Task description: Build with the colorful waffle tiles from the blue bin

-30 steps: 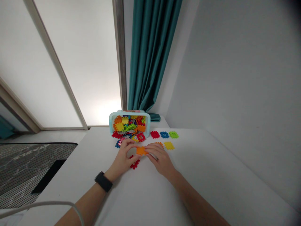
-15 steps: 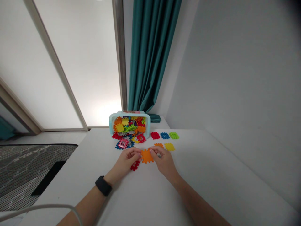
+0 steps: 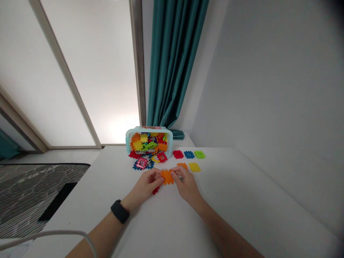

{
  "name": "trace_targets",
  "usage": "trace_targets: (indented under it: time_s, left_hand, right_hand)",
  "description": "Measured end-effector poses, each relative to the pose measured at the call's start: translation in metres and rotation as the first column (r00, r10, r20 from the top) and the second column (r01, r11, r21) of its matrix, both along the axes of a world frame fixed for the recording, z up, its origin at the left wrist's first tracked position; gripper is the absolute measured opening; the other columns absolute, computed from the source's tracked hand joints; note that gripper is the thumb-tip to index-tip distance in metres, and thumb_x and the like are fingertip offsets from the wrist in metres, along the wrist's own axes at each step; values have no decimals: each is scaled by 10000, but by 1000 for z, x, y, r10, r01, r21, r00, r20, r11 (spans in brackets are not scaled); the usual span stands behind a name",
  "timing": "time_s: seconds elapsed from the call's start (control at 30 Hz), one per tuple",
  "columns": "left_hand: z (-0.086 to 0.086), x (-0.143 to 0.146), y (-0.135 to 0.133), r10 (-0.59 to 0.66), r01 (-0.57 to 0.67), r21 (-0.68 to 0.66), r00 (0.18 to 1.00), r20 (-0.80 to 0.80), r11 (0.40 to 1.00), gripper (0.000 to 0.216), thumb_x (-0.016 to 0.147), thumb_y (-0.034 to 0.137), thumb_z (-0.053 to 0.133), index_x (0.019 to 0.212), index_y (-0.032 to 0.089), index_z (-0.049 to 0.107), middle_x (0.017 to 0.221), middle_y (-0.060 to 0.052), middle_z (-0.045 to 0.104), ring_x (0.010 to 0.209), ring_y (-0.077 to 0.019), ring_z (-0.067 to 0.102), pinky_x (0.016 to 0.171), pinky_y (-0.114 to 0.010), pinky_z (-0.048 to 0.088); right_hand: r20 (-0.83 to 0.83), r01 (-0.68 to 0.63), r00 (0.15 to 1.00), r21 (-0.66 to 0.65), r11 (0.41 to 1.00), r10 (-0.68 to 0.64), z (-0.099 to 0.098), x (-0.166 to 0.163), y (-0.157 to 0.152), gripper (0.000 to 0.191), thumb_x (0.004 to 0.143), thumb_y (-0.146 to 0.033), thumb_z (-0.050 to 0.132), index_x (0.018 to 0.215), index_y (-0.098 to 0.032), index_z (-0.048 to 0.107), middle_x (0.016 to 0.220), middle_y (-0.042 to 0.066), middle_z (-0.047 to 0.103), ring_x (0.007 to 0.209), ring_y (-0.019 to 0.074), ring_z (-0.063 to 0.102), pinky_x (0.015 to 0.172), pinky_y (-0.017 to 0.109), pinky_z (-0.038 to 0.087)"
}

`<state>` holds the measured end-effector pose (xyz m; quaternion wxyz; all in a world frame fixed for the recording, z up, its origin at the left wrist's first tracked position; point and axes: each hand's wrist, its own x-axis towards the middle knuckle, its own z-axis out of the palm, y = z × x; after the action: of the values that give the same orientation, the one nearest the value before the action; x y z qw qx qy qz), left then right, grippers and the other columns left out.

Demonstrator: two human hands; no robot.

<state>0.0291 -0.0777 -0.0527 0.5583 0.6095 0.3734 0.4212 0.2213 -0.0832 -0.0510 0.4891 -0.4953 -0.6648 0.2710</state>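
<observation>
One orange toothed tile (image 3: 167, 176), held at lower centre of the frame, its broad face now turned up to my view; a second ago it showed foreshortened and slightly further left. Left hand (image 3: 148, 184): thumb and fingers pinching the tile's left edge. Right hand (image 3: 186, 183): thumb and forefinger pinching its right edge. Meaning for the work, as I judge it: the piece is squared up between both hands, with no other piece visibly joined to it.

One red tile (image 3: 156, 190), mostly hidden by my left hand; contact cannot be told. One pink window-like tile (image 3: 142, 163), left of centre, now uncovered by that hand.

Unchanged, right of centre: one red, one blue and one green tile in a row; below them, a second orange tile (image 3: 182, 166) and a yellow tile (image 3: 195, 167). One pale-blue tub (image 3: 171, 144), centre, full of mixed pieces.
</observation>
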Motion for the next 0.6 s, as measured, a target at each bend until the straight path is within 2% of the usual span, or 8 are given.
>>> trace_targets:
  time_s: [0.1,0.17,0.27,0.4,0.6]
  left_hand:
    - [5,-4,-1,117,-80,238,982,-146,968,287,887,456,668,894,170,651,755,-10,623,658,-138,552,627,-256,455]
    - [8,-7,-2,211,-115,401,956,-205,909,233,919,403,636,861,179,659,825,-37,649,759,-168,582,722,-286,472]
    - [10,-10,-1,261,-90,546,934,-245,833,214,961,366,579,868,191,660,857,-55,655,806,-191,597,767,-310,476]
    - [9,-11,0,273,-50,612,921,-277,789,228,995,349,527,893,200,665,880,-71,657,844,-206,613,785,-323,485]
    - [9,-11,-1,257,-34,614,925,-278,788,175,984,295,542,921,196,671,932,-79,662,884,-213,616,814,-331,484]
  right_hand:
    - [106,-36,994,115,993,24,2,0,-4,213,962,-384,507,904,-221,630,875,44,698,863,205,656,812,340,504]
    - [158,-98,985,152,984,74,4,1,-5,211,988,-364,465,946,-226,619,910,49,691,891,211,630,824,350,483]
    - [173,-143,978,147,979,116,7,3,-5,191,1000,-342,441,991,-226,593,950,54,667,907,215,607,826,355,468]
    - [127,-154,981,78,985,144,8,5,-3,146,987,-327,466,966,-229,570,927,41,644,882,207,591,816,342,472]
    - [-23,-195,981,-32,980,194,5,5,3,83,928,-280,524,882,-226,566,875,13,633,865,187,611,809,314,490]
